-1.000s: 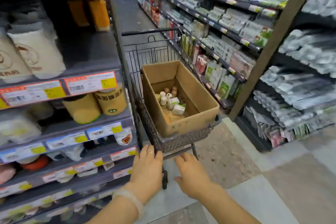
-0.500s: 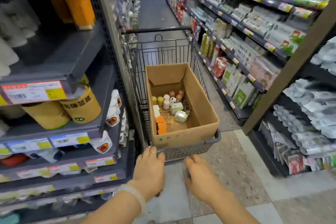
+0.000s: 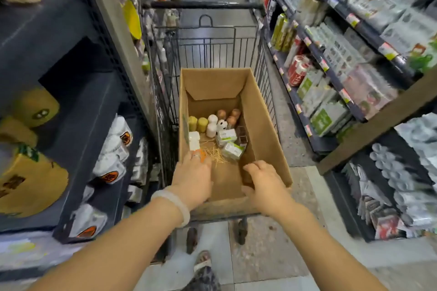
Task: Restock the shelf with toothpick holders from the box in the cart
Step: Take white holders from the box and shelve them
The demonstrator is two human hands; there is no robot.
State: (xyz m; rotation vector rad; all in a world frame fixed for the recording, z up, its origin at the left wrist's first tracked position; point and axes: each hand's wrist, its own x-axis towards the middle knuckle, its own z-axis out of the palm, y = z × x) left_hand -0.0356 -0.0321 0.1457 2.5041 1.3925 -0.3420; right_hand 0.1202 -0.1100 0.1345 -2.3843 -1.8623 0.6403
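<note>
toothpick holders (image 3: 214,125) | cluster on box (image 3: 267,130) floor, far end | likely light, rigid; pinch sides | left hand (image 3: 192,177) grip unclear, fingers hidden over orange item (image 3: 202,155) | right hand (image 3: 264,182) loosely curled, empty

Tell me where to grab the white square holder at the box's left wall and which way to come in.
Grip the white square holder across its near and far flat faces, coming straight down from above. It stands against the cardboard box wall on its left, so that side is blocked; the top is open. The left hand hangs just short of it, probably the hand to use.
</note>
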